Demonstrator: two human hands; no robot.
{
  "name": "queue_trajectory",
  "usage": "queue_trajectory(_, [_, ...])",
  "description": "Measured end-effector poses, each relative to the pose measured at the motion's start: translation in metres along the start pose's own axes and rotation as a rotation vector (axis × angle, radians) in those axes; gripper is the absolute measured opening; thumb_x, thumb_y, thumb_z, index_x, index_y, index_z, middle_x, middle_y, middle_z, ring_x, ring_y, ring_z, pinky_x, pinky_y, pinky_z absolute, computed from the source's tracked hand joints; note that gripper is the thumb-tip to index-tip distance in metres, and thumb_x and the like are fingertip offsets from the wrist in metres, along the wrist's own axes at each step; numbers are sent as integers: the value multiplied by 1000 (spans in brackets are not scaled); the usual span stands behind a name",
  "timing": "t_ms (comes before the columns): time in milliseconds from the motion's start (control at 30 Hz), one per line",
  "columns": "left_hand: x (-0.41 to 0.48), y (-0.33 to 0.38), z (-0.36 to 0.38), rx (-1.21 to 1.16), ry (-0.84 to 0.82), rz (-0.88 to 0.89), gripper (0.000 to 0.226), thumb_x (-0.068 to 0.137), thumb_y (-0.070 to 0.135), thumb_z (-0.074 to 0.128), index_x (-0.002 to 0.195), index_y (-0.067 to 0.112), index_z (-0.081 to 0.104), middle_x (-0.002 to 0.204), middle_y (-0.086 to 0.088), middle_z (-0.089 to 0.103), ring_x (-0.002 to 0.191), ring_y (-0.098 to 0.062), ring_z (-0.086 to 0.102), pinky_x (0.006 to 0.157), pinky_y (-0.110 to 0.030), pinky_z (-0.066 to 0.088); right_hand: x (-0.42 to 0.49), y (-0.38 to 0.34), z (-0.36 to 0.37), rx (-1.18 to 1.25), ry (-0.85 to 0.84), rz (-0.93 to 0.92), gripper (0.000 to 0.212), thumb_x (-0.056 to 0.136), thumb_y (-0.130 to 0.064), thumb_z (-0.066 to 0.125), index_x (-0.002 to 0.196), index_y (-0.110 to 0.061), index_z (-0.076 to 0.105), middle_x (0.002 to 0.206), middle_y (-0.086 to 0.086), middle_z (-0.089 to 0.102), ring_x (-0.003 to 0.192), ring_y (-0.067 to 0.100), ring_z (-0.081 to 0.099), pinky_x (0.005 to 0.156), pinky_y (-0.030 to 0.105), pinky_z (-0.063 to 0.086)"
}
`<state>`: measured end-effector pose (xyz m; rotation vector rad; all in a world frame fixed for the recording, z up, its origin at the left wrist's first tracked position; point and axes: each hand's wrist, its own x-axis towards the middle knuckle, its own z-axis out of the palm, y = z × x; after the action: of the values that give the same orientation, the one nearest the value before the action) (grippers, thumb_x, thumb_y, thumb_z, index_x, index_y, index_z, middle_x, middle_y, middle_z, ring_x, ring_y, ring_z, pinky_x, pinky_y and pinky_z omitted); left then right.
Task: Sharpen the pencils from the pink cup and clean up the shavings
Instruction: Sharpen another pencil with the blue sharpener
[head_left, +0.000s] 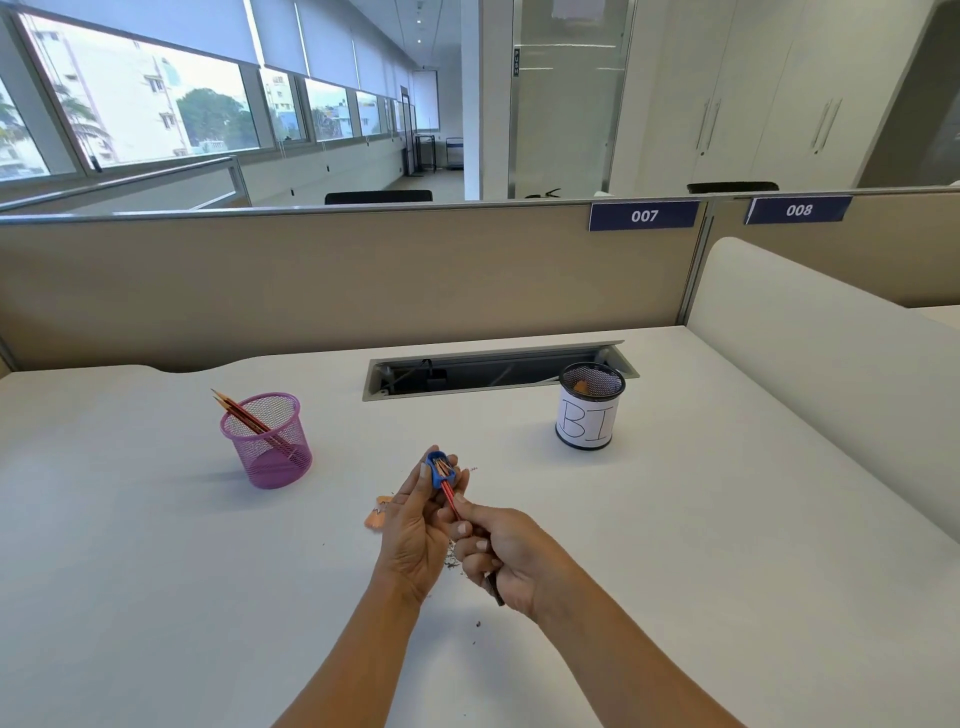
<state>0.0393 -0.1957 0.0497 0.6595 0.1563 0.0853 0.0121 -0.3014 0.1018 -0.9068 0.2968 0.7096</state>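
pencil (451, 498), red and black, sits with its tip inside the blue sharpener (440, 469), above the white desk (156, 571). left hand (415, 535) pinches the sharpener; right hand (501, 558) is closed around the pencil's shaft. shavings (377, 512), probably orange curls, lie beside the left hand. more pencils lean in the pink cup (270, 441), a labelled black cup (589, 408) well apart.
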Motion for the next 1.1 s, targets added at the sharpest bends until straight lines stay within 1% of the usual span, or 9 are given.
queue_trajectory(100, [-1, -3, 4, -4, 32, -32, 20, 92, 13, 44, 99, 6, 61, 74, -4, 73, 69, -15, 71, 61, -23, 58, 0, 0, -1, 97, -7, 41, 31, 97, -18, 47, 72, -2, 56, 42, -2, 42, 26, 1, 29, 25, 9, 21])
queue_trajectory(300, [10, 5, 6, 0, 146, -28, 20, 95, 12, 43, 92, 1, 59, 82, -11, 66, 66, -13, 67, 68, -23, 57, 4, 8, -8, 26, 35, 42, 32, 98, -19, 46, 72, -3, 55, 41, -4, 43, 26, 0, 30, 24, 9, 22])
queue_trajectory(400, [14, 13, 4, 73, 169, -1, 18, 94, 10, 44, 93, 1, 59, 72, -7, 71, 79, -19, 61, 64, -21, 58, 5, 8, -13, -56, 73, 9, 32, 99, -19, 44, 72, -4, 55, 44, -4, 42, 26, 0, 29, 25, 9, 20])
queue_trajectory(467, [14, 14, 3, 152, 182, 16, 17, 94, 8, 45, 98, 1, 59, 82, -10, 69, 83, -19, 60, 65, -20, 57, 5, 5, -15, -128, 89, -26, 32, 99, -19, 44, 71, -5, 55, 50, -4, 40, 27, 1, 28, 25, 9, 19])
queue_trajectory(600, [13, 11, -12, 468, 208, 125, 22, 90, 2, 52, 110, 4, 57, 92, -8, 66, 86, -15, 63, 74, -18, 55, 7, 4, -20, -334, 148, -143, 30, 98, -19, 46, 73, -6, 58, 59, -1, 41, 31, 1, 30, 29, 11, 20])
queue_trajectory(800, [5, 14, -27, 951, 152, 229, 25, 74, -2, 70, 92, 15, 66, 85, -2, 69, 81, -11, 65, 64, -6, 49, 7, 6, -28, -506, 230, -301, 27, 95, -15, 51, 72, -6, 61, 57, 1, 46, 46, 8, 32, 35, 13, 24])
queue_trajectory(900, [2, 16, -34, 1240, 132, 281, 29, 72, 0, 73, 83, 24, 63, 80, 3, 68, 80, -14, 65, 66, -9, 45, 9, 8, -29, -540, 245, -311, 28, 95, -15, 52, 70, -8, 62, 57, 0, 46, 48, 9, 32, 36, 13, 25])
queue_trajectory(1000, [0, 14, -42, 1408, 123, 308, 29, 72, 0, 73, 96, 15, 67, 85, -2, 67, 80, -13, 63, 70, -9, 41, 10, 9, -31, -556, 238, -311, 28, 95, -15, 52, 71, -7, 63, 56, -1, 47, 48, 9, 32, 37, 13, 25])
queue_trajectory(1100, [-1, 13, -46, 1503, 125, 352, 29, 73, 0, 72, 100, 11, 68, 92, -6, 70, 83, -16, 63, 79, -20, 46, 11, 10, -31, -576, 239, -310, 27, 95, -16, 52, 72, -8, 64, 56, -2, 47, 48, 9, 32, 37, 13, 25])
